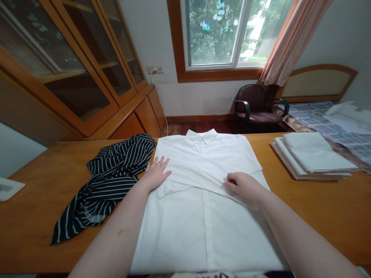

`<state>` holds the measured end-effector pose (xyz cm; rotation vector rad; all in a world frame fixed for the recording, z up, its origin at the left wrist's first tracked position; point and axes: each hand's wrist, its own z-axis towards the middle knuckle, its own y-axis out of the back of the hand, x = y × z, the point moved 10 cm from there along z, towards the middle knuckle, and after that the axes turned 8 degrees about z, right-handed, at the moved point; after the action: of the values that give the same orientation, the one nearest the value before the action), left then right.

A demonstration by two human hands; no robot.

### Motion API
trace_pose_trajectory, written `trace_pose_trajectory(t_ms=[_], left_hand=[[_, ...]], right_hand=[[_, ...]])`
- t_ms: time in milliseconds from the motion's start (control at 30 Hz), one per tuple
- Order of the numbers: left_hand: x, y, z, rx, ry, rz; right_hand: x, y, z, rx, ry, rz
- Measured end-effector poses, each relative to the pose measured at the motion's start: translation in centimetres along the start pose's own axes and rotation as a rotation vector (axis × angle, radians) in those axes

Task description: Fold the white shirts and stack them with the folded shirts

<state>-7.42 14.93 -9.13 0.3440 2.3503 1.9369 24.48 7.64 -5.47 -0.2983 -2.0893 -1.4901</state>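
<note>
A white collared shirt [207,226] lies front up across the wooden table, its collar at the far side. Its sleeves are folded inward across the chest, one over the other. My left hand [155,173] rests flat on the shirt's left edge with fingers spread. On the right side of the chest, my right hand [245,186] has its fingers curled and closed at the sleeve's lower edge, pinching the cloth. Part of that grip is hidden under the hand. A crumpled black garment with white stripes [116,173] lies just left of my left hand.
A stack of folded white cloth [315,154] sits on the table [313,216] at the right. A white object [11,189] lies at the far left edge. Beyond the table are a glass-door cabinet [113,104], a brown armchair [256,104] and a bed [327,119].
</note>
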Motion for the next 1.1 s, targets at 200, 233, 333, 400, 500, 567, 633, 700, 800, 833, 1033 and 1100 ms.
trace_pose_trajectory(t_ms=[200,233,333,400,500,567,633,700,800,833,1033,1100], left_hand=[[-3.7,4.1,-0.8,-0.070,-0.051,0.064],[-5.5,4.6,-0.9,-0.034,-0.099,0.053],[-11.7,5.2,-1.2,0.081,-0.241,0.030],[-15.6,5.4,-1.1,0.073,-0.297,-0.001],[-20.3,5.7,-0.8,-0.100,-0.466,-0.076],[-21.7,4.9,-0.6,-0.165,-0.556,-0.106],[-21.8,4.0,-0.3,-0.185,-0.598,-0.133],[-21.3,3.8,-0.1,-0.209,-0.613,-0.158],[-20.8,4.7,-0.4,-0.282,-0.650,-0.195],[-20.8,5.1,-0.6,-0.310,-0.664,-0.206],[-20.8,6.2,-0.9,-0.428,-0.661,-0.170],[-20.8,6.2,-0.9,-0.437,-0.669,-0.132]], right_hand=[[0.1,-0.6,0.6,-0.034,0.068,-0.014],[0.0,-0.7,0.6,-0.029,0.074,-0.016],[-0.2,-0.9,0.7,-0.023,0.074,-0.030],[-0.3,-0.9,0.7,-0.025,0.074,-0.031],[-0.4,-1.0,0.8,-0.035,0.088,-0.003],[-0.5,-0.9,0.8,-0.049,0.095,0.006],[-0.6,-0.7,0.8,-0.061,0.100,0.004],[-0.6,-0.6,0.8,-0.063,0.101,0.016],[-0.5,-0.2,0.6,-0.049,0.100,0.045],[-0.5,-0.1,0.5,-0.043,0.097,0.046],[-0.9,-0.2,0.3,0.030,0.041,-0.015],[-0.9,-0.3,0.2,0.047,0.048,-0.027]])
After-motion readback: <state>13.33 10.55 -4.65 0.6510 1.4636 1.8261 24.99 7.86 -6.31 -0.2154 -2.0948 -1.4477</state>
